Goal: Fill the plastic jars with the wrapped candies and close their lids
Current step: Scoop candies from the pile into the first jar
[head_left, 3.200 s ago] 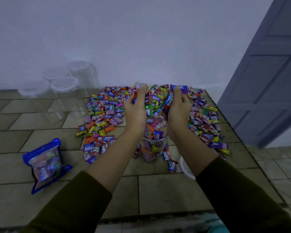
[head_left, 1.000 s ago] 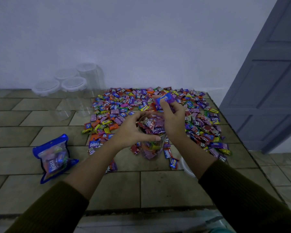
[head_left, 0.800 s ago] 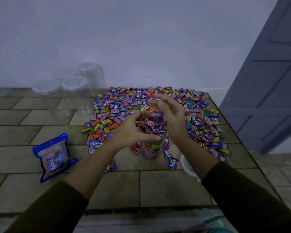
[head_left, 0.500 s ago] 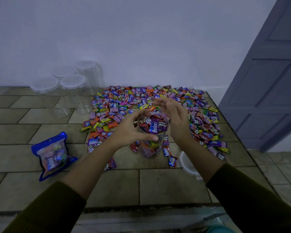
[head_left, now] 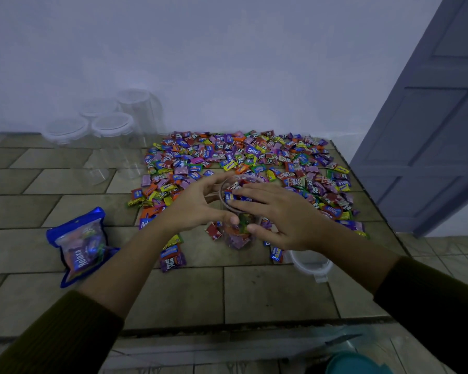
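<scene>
Progress: one clear plastic jar (head_left: 239,237) stands at centre frame on the tiled counter (head_left: 268,292), at the near edge of the candy spread. It is filled to the rim with wrapped candies. Its lid (head_left: 311,261), a white-rimmed round cap with a small tab, lies on the counter at lower right, partly under the right forearm; closing is not yet done.

Hands: the left hand (head_left: 195,206) curls round the jar's left side, thumb across the front. The right hand (head_left: 278,214) lies flat over the mouth, fingers straight and close together on the top candies, thumb against the jar's front. In my judgement it is packing the contents down before capping.

Outstanding: four further jars (head_left: 112,128) at upper left appear empty with lids on. A large heap of loose candies (head_left: 254,157) covers the upper centre and right. A blue bag (head_left: 81,247) at lower left holds more. Most of the task remains.

Materials: jars are thin, transparent, cylindrical and likely light. Wrappers are small glossy foil pillows in mixed colours, probably slippery. The counter is matte, grouted stone-look tile.
</scene>
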